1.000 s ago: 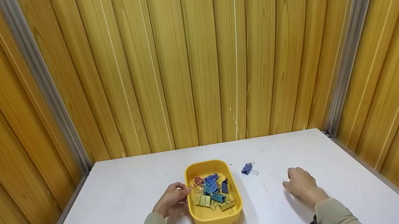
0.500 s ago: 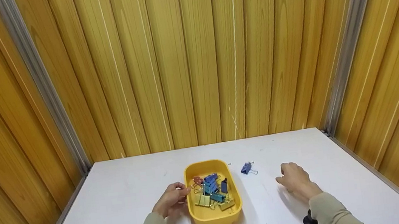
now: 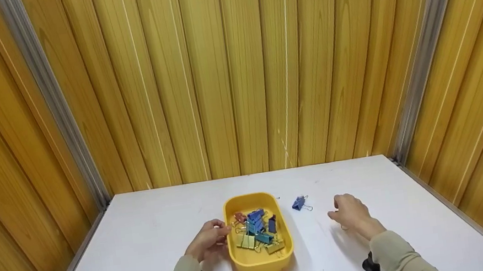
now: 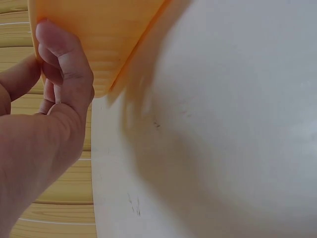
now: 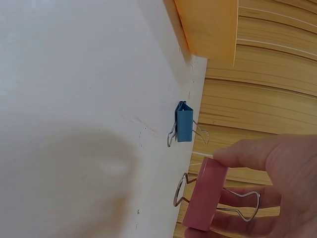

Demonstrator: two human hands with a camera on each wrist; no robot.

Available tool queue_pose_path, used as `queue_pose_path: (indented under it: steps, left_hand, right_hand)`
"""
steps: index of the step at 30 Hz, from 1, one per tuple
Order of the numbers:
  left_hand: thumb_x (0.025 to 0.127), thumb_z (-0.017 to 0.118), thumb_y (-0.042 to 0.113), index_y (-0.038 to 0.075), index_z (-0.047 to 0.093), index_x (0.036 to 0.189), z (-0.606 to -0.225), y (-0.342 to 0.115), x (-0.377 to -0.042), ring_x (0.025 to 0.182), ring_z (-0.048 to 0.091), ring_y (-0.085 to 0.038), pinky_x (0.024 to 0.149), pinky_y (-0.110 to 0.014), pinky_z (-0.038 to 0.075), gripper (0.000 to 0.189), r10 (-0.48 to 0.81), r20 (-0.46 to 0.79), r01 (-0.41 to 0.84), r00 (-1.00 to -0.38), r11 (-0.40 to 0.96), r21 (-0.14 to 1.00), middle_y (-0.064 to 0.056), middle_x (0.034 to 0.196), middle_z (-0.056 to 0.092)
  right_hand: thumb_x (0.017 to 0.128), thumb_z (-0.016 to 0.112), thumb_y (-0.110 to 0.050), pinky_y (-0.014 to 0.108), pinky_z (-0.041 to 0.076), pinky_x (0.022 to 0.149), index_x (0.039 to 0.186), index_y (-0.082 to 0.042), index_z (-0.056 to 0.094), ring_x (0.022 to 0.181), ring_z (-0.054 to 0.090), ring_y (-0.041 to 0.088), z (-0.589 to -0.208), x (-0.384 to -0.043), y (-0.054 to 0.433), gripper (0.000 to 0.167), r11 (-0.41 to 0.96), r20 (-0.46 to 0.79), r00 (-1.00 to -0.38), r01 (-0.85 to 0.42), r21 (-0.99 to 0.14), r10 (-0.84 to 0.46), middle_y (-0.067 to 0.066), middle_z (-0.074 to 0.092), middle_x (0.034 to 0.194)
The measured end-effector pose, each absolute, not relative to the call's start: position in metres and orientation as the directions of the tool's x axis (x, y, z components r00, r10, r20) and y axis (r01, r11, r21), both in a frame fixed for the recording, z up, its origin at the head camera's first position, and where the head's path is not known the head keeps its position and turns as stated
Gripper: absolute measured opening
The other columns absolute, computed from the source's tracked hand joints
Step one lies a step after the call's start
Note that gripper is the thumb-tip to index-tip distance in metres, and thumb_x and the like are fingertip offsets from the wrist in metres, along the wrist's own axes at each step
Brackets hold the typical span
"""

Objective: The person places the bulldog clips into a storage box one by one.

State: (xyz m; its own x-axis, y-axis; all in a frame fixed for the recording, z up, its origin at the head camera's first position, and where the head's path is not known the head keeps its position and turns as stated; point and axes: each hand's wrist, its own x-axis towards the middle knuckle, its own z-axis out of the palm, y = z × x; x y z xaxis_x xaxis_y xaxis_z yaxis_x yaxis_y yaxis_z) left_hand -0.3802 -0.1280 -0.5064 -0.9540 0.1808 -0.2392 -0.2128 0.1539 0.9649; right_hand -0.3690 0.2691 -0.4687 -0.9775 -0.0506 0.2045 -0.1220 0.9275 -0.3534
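Note:
My left hand pinches the left rim of a yellow plastic box, thumb and curled fingers on either side of the wall in the left wrist view. Inside the box lie several binder clips: red, blue, teal and yellow. My right hand is above the table to the right, holding a pink binder clip between thumb and fingers in the right wrist view; the head view hides that clip. A loose blue binder clip stands on the table between box and right hand.
The white table has wood-patterned panels on its back and sides. Grey metal posts rise at the back corners.
My right hand has moved left and a little farther from me, nearer the loose blue clip. The left hand and the box have stayed in place.

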Motion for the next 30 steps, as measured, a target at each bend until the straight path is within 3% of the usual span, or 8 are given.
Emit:
queue_pose_path:
  steps: [16, 30]
  left_hand:
    - [0.093, 0.060, 0.015, 0.005, 0.049, 0.104, -0.507, -0.127, -0.380, 0.074, 0.059, -0.016, 0.061, -0.025, 0.051, 0.018, 0.176, -0.242, -0.218, -0.954, 0.146, 0.965, -0.013, 0.097, 0.063]
    - [0.094, 0.057, 0.013, 0.007, 0.046, 0.097, -0.508, -0.127, -0.380, 0.069, 0.058, -0.013, 0.061, -0.024, 0.051, 0.013, 0.198, -0.218, -0.193, -0.956, 0.134, 0.972, -0.006, 0.084, 0.059]
  right_hand:
    - [0.080, 0.072, -0.021, 0.038, 0.048, 0.064, 0.089, 0.000, 0.062, 0.072, 0.054, 0.022, -0.461, -0.372, 0.248, 0.025, 0.919, 0.193, -0.979, -0.131, -0.372, -0.062, 0.011, 0.061, 0.085]
    - [0.079, 0.074, -0.024, 0.037, 0.046, 0.060, 0.087, -0.001, 0.063, 0.071, 0.054, 0.021, -0.451, -0.373, 0.224, 0.027, 0.913, 0.242, -0.967, -0.171, -0.370, -0.084, 0.012, 0.062, 0.086]
